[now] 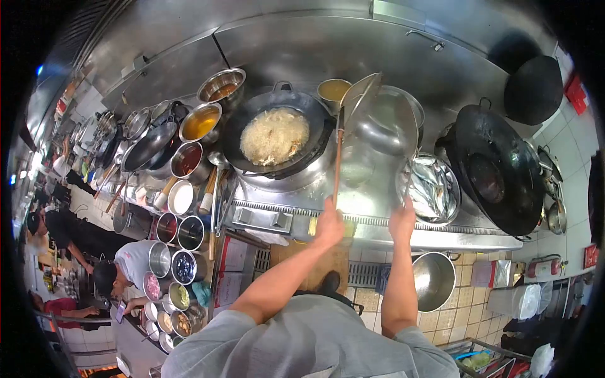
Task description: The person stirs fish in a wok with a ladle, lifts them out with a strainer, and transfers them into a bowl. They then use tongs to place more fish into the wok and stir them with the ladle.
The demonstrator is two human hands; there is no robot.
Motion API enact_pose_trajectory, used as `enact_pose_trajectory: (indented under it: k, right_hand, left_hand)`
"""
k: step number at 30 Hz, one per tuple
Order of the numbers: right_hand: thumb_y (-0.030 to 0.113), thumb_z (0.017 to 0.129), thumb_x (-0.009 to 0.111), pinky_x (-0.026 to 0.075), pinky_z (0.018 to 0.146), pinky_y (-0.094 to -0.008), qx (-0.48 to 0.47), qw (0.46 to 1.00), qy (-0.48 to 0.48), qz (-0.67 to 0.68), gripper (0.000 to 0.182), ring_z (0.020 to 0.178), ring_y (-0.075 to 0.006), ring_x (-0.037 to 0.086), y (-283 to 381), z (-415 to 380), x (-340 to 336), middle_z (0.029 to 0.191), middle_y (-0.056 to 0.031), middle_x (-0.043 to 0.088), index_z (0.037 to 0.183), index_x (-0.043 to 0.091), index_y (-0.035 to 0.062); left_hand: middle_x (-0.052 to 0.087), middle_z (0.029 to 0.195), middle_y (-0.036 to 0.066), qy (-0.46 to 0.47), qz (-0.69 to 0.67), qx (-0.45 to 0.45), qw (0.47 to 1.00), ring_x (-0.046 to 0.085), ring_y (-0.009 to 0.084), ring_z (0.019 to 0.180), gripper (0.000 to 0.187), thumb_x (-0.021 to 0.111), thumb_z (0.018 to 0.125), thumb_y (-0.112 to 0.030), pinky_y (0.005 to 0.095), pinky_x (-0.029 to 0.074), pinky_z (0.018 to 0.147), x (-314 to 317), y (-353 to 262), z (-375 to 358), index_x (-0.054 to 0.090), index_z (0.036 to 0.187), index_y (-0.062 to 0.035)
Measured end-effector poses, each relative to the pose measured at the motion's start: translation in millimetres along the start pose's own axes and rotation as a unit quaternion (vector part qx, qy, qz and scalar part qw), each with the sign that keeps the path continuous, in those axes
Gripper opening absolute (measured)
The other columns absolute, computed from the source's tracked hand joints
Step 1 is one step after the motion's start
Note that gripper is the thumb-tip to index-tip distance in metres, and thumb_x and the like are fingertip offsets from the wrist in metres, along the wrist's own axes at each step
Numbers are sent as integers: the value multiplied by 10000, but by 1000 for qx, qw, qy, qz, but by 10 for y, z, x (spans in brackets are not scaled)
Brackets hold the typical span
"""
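My left hand (329, 225) is closed around a long wooden handle (338, 165), which runs up to a wide metal strainer (362, 91) over the steel counter. My right hand (402, 222) is closed at the near left edge of a round container of silvery fish (431, 189); a thin rod-like thing rises from it, too small to make out. Left of the strainer, a black wok (234, 135) holds bubbling pale oil (275, 136) with browned pieces in it. An empty-looking larger black wok (517, 170) stands tilted right of the fish.
Bowls of sauces and oil (200, 123) line the counter's left. A ladle (218, 160) lies near them. Ingredient pots (184, 267) stand lower left, with co-workers (135, 264) beyond. A large steel pot (433, 281) sits below the counter's front edge. A fire extinguisher (546, 267) is at right.
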State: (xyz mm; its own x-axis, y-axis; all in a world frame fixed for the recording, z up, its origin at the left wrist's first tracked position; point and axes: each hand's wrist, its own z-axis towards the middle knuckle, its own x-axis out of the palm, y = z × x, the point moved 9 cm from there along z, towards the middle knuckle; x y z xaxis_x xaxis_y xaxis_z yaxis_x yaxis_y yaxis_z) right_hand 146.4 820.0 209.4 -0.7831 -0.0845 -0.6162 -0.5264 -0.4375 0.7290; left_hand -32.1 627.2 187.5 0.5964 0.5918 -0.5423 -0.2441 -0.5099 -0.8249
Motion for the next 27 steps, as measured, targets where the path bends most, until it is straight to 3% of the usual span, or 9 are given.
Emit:
enact_pose_trajectory:
  k: [1, 4, 7, 13, 16, 20, 22, 26, 27]
  right_hand:
    - [48, 914, 436, 425, 975, -458, 88, 994, 62, 18, 474, 1122, -463, 572, -25, -67, -33, 1195, -319, 605, 1381, 474, -18]
    - [46, 946, 472, 488, 856, -399, 28, 999, 8, 29, 453, 943, -364, 656, -7, -193, -218, 1033, -291, 656, 1392, 465, -29]
    - [53, 968, 471, 474, 631, -295, 117, 979, 25, 162, 469, 677, -132, 548, -363, -276, -264, 786, -103, 595, 1428, 418, -24]
    - [55, 962, 462, 442, 562, -262, 107, 979, 65, 162, 506, 607, -92, 518, 16, -273, -453, 672, -35, 560, 1447, 379, -62]
    - [53, 954, 450, 441, 564, -256, 94, 971, 119, 187, 530, 599, -86, 513, 554, -297, -244, 671, -35, 565, 1457, 351, -81]
    - [65, 918, 475, 485, 602, -328, 52, 967, 181, 169, 590, 613, -185, 587, 1238, -295, 306, 681, -112, 608, 1494, 358, 18]
    - [79, 898, 493, 509, 661, -401, -9, 977, 190, 100, 607, 657, -298, 633, 1493, -229, 671, 730, -180, 644, 1492, 372, 47]
    - [81, 856, 518, 510, 772, -520, -161, 977, 130, -57, 627, 772, -468, 654, 1947, -106, 1384, 851, -286, 673, 1470, 397, 45]
    - [75, 831, 538, 510, 793, -521, -134, 976, 149, -81, 657, 817, -467, 655, 2020, -82, 1502, 883, -288, 674, 1473, 398, 64]
  left_hand:
    - [617, 1042, 339, 0, 4, -8, 1000, 589, 519, 1007, 493, 462, 920, -90, 572, 457, 834, 148, 40, 170, 307, 1386, -50]
    - [618, 1050, 337, 10, 17, -38, 999, 592, 512, 1010, 485, 469, 911, -89, 564, 468, 834, 462, 52, 402, 328, 1372, -38]
    - [596, 1092, 350, 24, -34, -27, 999, 565, 510, 1059, 451, 504, 916, -126, 530, 450, 898, 343, 81, 366, 388, 1333, 2]
    - [582, 1185, 245, -25, -64, 104, 992, 568, 380, 1112, 440, 509, 943, -127, 431, 413, 991, -526, 282, -366, 418, 1347, 23]
    - [573, 1228, 215, -30, -129, 61, 989, 529, 325, 1195, 475, 509, 951, -110, 384, 385, 1035, -1265, 323, -654, 395, 1396, 9]
    - [586, 1127, 173, -76, -144, -9, 987, 565, 294, 1079, 465, 521, 934, -95, 362, 424, 956, -2131, 552, -780, 409, 1377, -5]
    - [595, 1094, 173, -106, -140, -25, 984, 579, 309, 1039, 459, 522, 922, -90, 369, 439, 924, -2416, 755, -771, 420, 1362, -7]
    - [615, 1095, 253, -146, -123, -27, 981, 598, 421, 1038, 438, 512, 900, -99, 438, 449, 911, -2832, 1225, -610, 454, 1326, -13]
    - [614, 1103, 267, -154, -100, -9, 983, 595, 434, 1050, 438, 511, 899, -101, 452, 447, 916, -2933, 1285, -562, 454, 1325, -17]
